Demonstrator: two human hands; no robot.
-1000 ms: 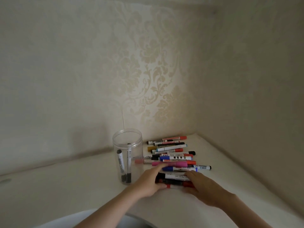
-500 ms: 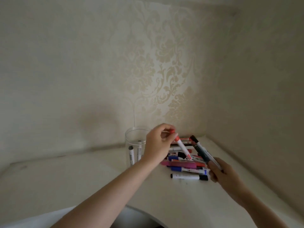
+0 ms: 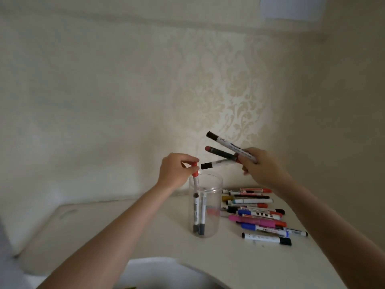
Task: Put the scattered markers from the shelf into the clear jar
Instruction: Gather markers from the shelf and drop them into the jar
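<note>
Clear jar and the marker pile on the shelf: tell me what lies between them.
Head view: nothing. Bare shelf separates clear jar from marker pile.

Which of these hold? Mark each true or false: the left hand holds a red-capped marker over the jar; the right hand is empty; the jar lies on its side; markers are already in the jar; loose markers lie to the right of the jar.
1. The left hand holds a red-capped marker at the mouth of the clear jar. True.
2. The right hand is empty. False: it grips three markers, fanned out.
3. The jar lies on its side. False: it stands upright on the shelf.
4. Markers are already inside the jar. True: two markers stand in it.
5. Loose markers lie on the shelf to the right of the jar. True.
</note>
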